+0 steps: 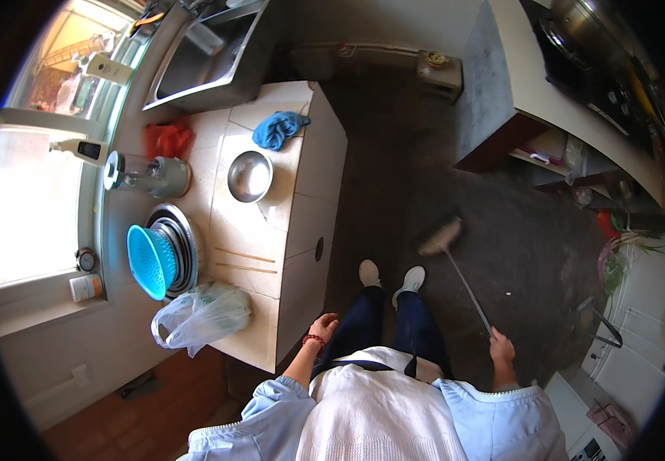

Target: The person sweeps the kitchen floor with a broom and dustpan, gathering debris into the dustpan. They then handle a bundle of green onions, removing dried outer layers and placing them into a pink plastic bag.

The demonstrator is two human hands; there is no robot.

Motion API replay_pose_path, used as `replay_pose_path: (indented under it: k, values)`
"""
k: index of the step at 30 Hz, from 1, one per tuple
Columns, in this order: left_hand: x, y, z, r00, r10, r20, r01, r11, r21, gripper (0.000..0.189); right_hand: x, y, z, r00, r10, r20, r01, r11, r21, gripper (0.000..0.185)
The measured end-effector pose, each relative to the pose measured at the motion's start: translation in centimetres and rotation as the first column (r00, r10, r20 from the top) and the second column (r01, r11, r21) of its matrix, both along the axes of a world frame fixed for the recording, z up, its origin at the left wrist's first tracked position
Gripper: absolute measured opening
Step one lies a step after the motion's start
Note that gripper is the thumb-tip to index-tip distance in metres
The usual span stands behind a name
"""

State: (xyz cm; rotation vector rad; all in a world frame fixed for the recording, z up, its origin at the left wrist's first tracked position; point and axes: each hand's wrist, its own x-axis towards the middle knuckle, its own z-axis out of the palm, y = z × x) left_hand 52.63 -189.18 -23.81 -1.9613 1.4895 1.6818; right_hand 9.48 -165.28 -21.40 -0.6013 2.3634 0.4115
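My right hand [502, 347] grips the upper end of a long-handled broom [470, 288]. Its pale, slightly blurred broom head [441, 237] rests on the dark floor [390, 190], ahead and to the right of my shoes [409, 283]. At my left side, next to the tiled counter [252, 340], my left hand [324, 327] hangs with nothing in it and its fingers loosely apart. A red bead bracelet [313, 340] circles that wrist. To the right of the broom handle, a small white scrap [508, 294] lies on the floor.
On the counter stand a steel bowl [250, 177], chopsticks [246, 261], a blue cloth [279, 129], a plastic bag [205, 314], a blender [168, 177] and a blue colander [151, 262]. A low stool [439, 75] is ahead; a stove counter [517, 86] and dustpan [592, 320] are right.
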Motion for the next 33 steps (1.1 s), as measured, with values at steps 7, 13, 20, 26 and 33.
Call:
replay_pose_path:
  k: [7, 13, 20, 26, 33]
  values:
    - [-6.3, -0.9, 0.5, 0.983, -0.154, -0.104, 0.147, 0.986, -0.076, 0.031, -5.9, 12.4, 2.4, 0.967, -0.061, -0.247, 0.085, 0.993, 0.086, 0.031]
    - [-10.7, -0.9, 0.5, 0.965, -0.229, -0.129, 0.22, 0.972, -0.08, 0.031, -4.5, 14.6, 6.6, 0.967, -0.164, -0.195, 0.165, 0.986, -0.012, 0.029]
    - [-12.5, 0.1, 0.6, 0.961, -0.264, -0.082, 0.254, 0.961, -0.108, 0.03, -5.1, 2.9, 3.4, 0.978, 0.197, -0.062, -0.207, 0.93, -0.304, 0.03]
    - [-11.1, 1.3, 1.0, 0.987, -0.134, -0.093, 0.121, 0.984, -0.131, 0.028, -5.0, -16.5, -1.4, 0.859, 0.507, 0.063, -0.463, 0.824, -0.327, 0.039]
    - [-9.2, 3.1, 3.5, 0.999, -0.049, 0.012, 0.05, 0.994, -0.097, 0.026, -4.7, -23.3, -5.6, 0.797, 0.559, 0.23, -0.537, 0.829, -0.155, 0.049]
